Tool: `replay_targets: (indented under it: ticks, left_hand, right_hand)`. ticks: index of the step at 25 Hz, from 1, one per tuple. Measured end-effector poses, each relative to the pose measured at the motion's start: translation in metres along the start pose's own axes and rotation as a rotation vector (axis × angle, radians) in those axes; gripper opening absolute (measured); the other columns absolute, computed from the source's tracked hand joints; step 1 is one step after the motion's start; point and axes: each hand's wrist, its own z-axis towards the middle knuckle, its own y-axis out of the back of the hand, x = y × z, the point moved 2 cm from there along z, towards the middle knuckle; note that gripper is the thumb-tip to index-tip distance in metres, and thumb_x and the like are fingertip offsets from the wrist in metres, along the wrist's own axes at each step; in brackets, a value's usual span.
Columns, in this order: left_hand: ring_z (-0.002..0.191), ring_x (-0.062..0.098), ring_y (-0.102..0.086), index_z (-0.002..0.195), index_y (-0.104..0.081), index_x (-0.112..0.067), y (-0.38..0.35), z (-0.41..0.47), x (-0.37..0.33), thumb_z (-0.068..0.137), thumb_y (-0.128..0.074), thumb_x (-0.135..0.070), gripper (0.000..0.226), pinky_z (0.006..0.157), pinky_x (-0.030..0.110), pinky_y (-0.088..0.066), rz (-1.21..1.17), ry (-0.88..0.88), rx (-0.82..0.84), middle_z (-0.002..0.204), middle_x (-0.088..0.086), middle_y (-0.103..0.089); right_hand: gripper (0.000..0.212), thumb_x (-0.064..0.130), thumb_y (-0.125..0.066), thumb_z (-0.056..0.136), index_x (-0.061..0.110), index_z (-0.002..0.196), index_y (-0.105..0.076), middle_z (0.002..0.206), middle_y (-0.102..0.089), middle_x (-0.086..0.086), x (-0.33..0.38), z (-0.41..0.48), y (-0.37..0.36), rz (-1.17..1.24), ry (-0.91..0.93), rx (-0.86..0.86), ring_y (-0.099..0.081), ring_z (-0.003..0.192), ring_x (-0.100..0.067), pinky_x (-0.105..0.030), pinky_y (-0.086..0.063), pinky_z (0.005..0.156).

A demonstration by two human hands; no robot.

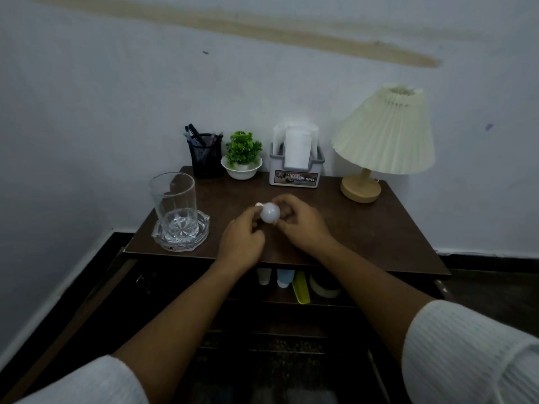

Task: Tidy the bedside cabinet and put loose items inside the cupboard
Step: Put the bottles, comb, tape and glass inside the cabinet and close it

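Both hands meet over the middle of the dark wooden bedside cabinet top (364,228). Between them is a small round white object (270,213) with a white nub at its upper left. My left hand (242,243) pinches its left side with curled fingers. My right hand (300,221) curls round its right side. What the object is exactly I cannot tell. Below the top, the open cupboard shelf (239,298) holds a white tube (264,277), a blue tube (284,278), a yellow comb (302,288) and a roll of tape (325,287).
Along the back stand a black mesh pen holder (205,156), a small green plant in a white bowl (242,158), a grey tissue holder (296,158) and a cream pleated lamp (382,141). A tall glass (173,205) stands in a glass ashtray (180,239) at the left front corner.
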Motion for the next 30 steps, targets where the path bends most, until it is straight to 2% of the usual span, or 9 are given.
replay_targets:
  ticks: [3,7,10,13,17,21,25,27,30]
  left_hand:
    - [0.118,0.012,-0.064,0.136,-0.061,-0.020,0.008,-0.044,0.001,0.084,-0.051,-0.002,0.056,0.106,0.040,-0.050,-0.069,-0.050,-0.008,0.129,0.000,-0.069]
    - [0.099,0.003,-0.070,0.124,-0.068,-0.024,0.021,-0.104,0.006,0.090,-0.056,-0.001,0.042,0.091,0.033,-0.058,-0.206,-0.036,-0.072,0.115,-0.011,-0.073]
    - [0.086,0.008,-0.074,0.110,-0.070,-0.026,0.026,-0.135,0.016,0.093,-0.058,-0.005,0.030,0.082,0.035,-0.061,-0.324,0.037,-0.115,0.104,-0.010,-0.075]
    - [0.088,0.014,-0.074,0.101,-0.071,-0.025,0.028,-0.147,0.035,0.093,-0.060,-0.009,0.021,0.080,0.038,-0.062,-0.343,0.139,-0.130,0.099,-0.006,-0.075]
    - [0.097,0.020,-0.072,0.104,-0.070,-0.019,0.023,-0.140,0.059,0.094,-0.057,-0.008,0.019,0.087,0.042,-0.059,-0.378,0.337,-0.079,0.104,0.004,-0.075]
    - [0.099,0.019,-0.068,0.116,-0.063,-0.016,0.016,-0.118,0.082,0.096,-0.057,-0.012,0.022,0.088,0.039,-0.055,-0.428,0.491,-0.045,0.107,0.005,-0.072]
    - [0.107,0.022,-0.063,0.126,-0.061,-0.020,0.012,-0.087,0.109,0.094,-0.056,-0.016,0.033,0.100,0.044,-0.052,-0.341,0.531,-0.080,0.122,0.006,-0.068]
    - [0.114,0.023,-0.060,0.133,-0.059,-0.020,0.013,-0.074,0.120,0.094,-0.053,-0.016,0.040,0.104,0.042,-0.049,-0.254,0.519,-0.090,0.130,0.006,-0.064]
    - [0.126,0.031,-0.054,0.136,-0.056,-0.016,0.016,-0.059,0.132,0.093,-0.051,-0.017,0.044,0.106,0.042,-0.046,0.201,0.363,-0.022,0.138,0.012,-0.058]
  right_hand:
    - [0.036,0.024,-0.076,0.082,0.035,0.114,-0.064,0.088,-0.068,0.009,0.011,-0.043,0.006,0.064,-0.004,0.032,-0.065,0.080,-0.009,-0.046,-0.057,0.083]
    - [0.036,0.021,-0.077,0.081,0.036,0.111,-0.065,0.086,-0.070,0.005,0.030,-0.103,0.004,0.127,0.044,0.062,-0.067,0.077,-0.010,-0.045,-0.060,0.076]
    - [0.039,0.017,-0.075,0.082,0.037,0.113,-0.063,0.089,-0.069,0.009,0.041,-0.142,-0.013,0.142,0.070,0.071,-0.066,0.079,-0.008,-0.036,-0.059,0.075]
    - [0.041,0.010,-0.071,0.084,0.033,0.117,-0.063,0.094,-0.068,0.009,0.040,-0.164,-0.038,0.229,0.030,0.119,-0.067,0.080,-0.009,-0.032,-0.058,0.076]
    - [0.037,0.008,-0.073,0.087,0.026,0.117,-0.060,0.102,-0.067,0.006,0.027,-0.166,-0.071,0.328,-0.115,0.171,-0.067,0.075,-0.007,-0.022,-0.054,0.068]
    - [0.030,0.012,-0.078,0.083,0.027,0.100,-0.059,0.096,-0.068,0.001,0.008,-0.149,-0.108,0.362,-0.283,0.085,-0.069,0.079,-0.016,-0.031,-0.057,0.070]
    - [0.016,0.031,-0.068,0.091,0.022,0.096,-0.056,0.091,-0.065,0.001,-0.006,-0.127,-0.139,0.177,-0.189,0.022,-0.065,0.078,-0.018,-0.039,-0.057,0.067]
    - [0.021,0.029,-0.064,0.088,0.021,0.106,-0.055,0.102,-0.064,-0.005,-0.010,-0.113,-0.147,-0.055,-0.058,0.068,-0.064,0.084,-0.025,-0.036,-0.053,0.066]
    - [0.038,0.023,-0.063,0.085,0.021,0.122,-0.057,0.111,-0.062,-0.009,-0.012,-0.089,-0.151,-0.452,0.105,0.152,-0.065,0.090,-0.032,-0.031,-0.041,0.060]
